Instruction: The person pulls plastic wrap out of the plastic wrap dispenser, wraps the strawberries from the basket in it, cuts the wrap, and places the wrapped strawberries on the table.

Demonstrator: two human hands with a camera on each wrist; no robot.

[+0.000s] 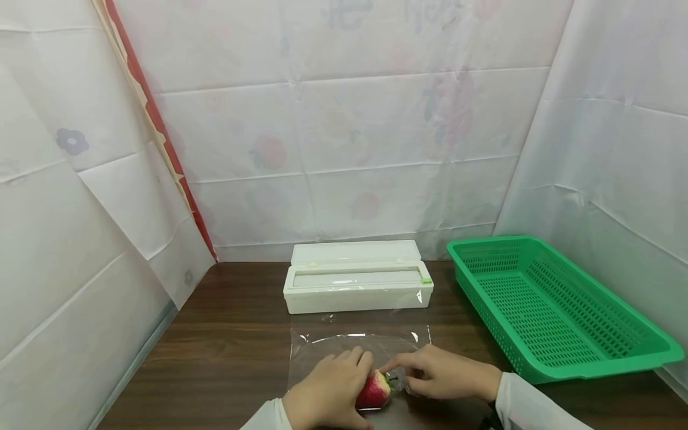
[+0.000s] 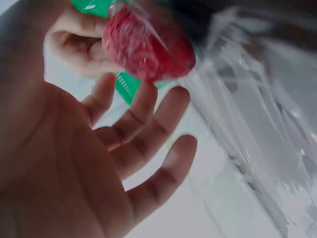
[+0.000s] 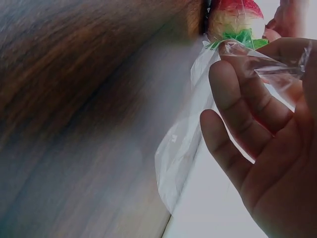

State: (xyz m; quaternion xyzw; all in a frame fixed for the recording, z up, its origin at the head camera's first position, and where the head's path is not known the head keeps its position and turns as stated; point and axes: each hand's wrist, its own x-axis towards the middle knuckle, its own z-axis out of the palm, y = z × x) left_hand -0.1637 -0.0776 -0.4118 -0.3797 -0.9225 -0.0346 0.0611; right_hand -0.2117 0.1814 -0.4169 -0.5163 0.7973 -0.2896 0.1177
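Note:
A red fruit (image 1: 374,391) with a pale yellow top and a green leafy end lies partly wrapped in clear plastic film (image 1: 355,346) on the table. My left hand (image 1: 333,388) rests against its left side, and its fingers are loosely bent at the red skin (image 2: 148,47) in the left wrist view. From the other side my right hand (image 1: 446,373) reaches to the leafy end, its index finger stretched to the fruit's top. Loose film (image 3: 267,67) crosses the right fingers in the right wrist view, where the fingers (image 3: 230,94) are nearly straight.
Behind the hands stands a white film dispenser box (image 1: 357,298) with its lid (image 1: 355,252) raised. The film stretches from it toward the hands. A green plastic basket (image 1: 484,310) is at the right. Pale patterned sheets (image 1: 344,137) enclose the dark wooden table (image 1: 215,334).

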